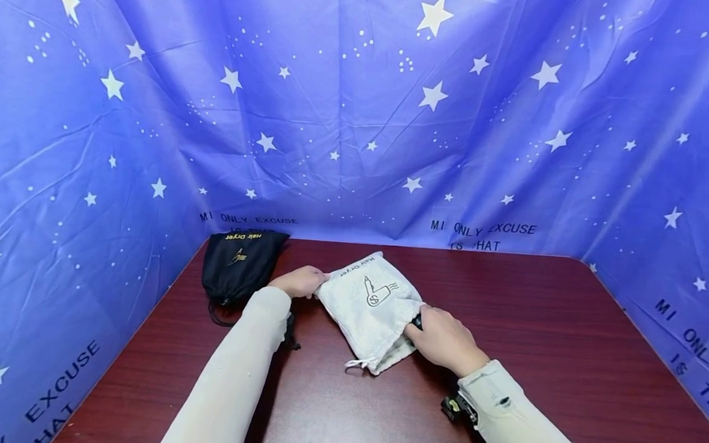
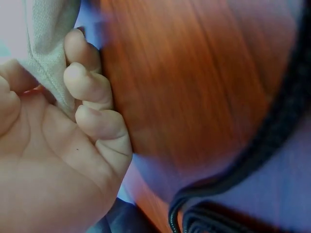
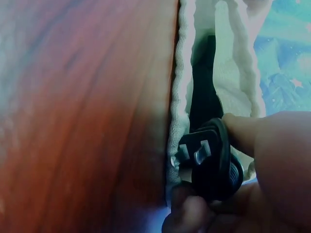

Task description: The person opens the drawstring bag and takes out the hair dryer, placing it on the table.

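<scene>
The white bag (image 1: 379, 312) lies on the dark red counter (image 1: 544, 331), in the middle, a bit tilted. It has the words "Hair Dryer" and a line drawing (image 1: 377, 292) of a hair dryer on its top side. The left hand (image 1: 301, 283) has its grip on a corner of the white bag, with the cloth pinched in its bent fingers. The right hand (image 1: 448, 339) is at the bag's mouth, and its grip is curled around a black plug (image 3: 209, 170). The plug has two shiny metal prongs (image 3: 201, 151). It sits right by the edge of the mouth, and a dark thing (image 3: 204, 87) shows deeper in the bag, too dim to tell what it is. A white string (image 1: 362, 364) sticks out near the mouth. A black bag (image 1: 237, 265) with yellow words sits near the left hand, at the far left part of the counter. Both arms wear pale sleeves (image 1: 219, 384). Behind the counter and at its sides hangs a blue cloth (image 1: 343, 124) with white stars, dots and black letters.
</scene>
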{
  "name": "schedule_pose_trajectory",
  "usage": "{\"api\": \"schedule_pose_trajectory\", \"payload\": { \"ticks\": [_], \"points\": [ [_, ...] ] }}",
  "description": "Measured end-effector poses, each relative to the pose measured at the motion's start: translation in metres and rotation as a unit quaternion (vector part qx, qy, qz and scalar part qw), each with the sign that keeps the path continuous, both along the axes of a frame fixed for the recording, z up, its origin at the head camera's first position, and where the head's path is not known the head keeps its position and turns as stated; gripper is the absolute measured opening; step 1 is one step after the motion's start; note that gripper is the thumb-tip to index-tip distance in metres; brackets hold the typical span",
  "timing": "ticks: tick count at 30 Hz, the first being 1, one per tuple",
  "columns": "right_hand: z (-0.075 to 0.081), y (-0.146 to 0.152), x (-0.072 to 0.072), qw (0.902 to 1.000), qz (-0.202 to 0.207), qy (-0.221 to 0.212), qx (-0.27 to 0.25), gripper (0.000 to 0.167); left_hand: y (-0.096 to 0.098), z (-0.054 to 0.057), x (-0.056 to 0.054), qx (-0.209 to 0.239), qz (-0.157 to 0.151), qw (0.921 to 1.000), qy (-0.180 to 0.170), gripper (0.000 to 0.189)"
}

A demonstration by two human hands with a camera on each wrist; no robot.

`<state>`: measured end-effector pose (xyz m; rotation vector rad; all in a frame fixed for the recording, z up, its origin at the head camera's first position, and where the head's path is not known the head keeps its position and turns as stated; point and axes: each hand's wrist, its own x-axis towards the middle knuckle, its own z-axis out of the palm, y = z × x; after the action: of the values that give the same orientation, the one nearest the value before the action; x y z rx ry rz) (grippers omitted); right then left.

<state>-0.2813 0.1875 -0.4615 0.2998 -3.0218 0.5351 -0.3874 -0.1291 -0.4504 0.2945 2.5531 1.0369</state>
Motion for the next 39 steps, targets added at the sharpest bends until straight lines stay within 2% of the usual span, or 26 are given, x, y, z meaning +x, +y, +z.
{"api": "schedule_pose_trajectory", "payload": {
  "ticks": [4, 9, 16, 22, 25, 32, 36, 39],
  "points": [
    [0.0017, 0.0011, 0.0003, 0.9999, 0.013, -0.001, -0.008, 0.047, 0.0012, 0.0016, 0.0014, -0.017, 0.004, 0.9998, 0.004, 0.033],
    [0.0007, 0.0023, -0.0005, 0.9987, 0.036, -0.007, -0.035, 0.039, 0.0045, 0.0029, 0.0037, -0.037, 0.014, 0.9992, 0.006, 0.032],
    [-0.0028, 0.006, -0.0029, 0.9985, 0.04, -0.008, -0.036, 0.035, 0.0095, 0.0068, 0.0068, -0.073, 0.012, 0.9964, 0.04, 0.037],
    [-0.0039, 0.0071, -0.0026, 0.9989, 0.042, 0.0, -0.019, 0.032, 0.0079, 0.0084, 0.0071, -0.066, 0.02, 0.9975, 0.013, 0.036],
    [-0.0025, 0.0081, -0.0015, 0.9991, 0.04, 0.0, -0.015, 0.033, 0.0083, 0.0074, 0.0056, -0.06, 0.025, 0.9978, 0.011, 0.034],
    [-0.0012, 0.0082, -0.0013, 0.9995, 0.019, -0.007, -0.024, 0.049, 0.0098, 0.004, 0.0013, -0.046, 0.035, 0.9983, 0.001, 0.036],
    [-0.0018, 0.0064, -0.0018, 0.9996, 0.014, -0.002, -0.024, 0.047, 0.0085, 0.0034, 0.0002, -0.026, 0.039, 0.9988, -0.016, 0.036],
    [-0.0027, 0.0066, -0.0025, 0.9997, 0.011, 0.005, -0.022, 0.047, 0.0069, 0.0037, 0.0, -0.014, 0.03, 0.9994, -0.014, 0.031]
  ]
}}
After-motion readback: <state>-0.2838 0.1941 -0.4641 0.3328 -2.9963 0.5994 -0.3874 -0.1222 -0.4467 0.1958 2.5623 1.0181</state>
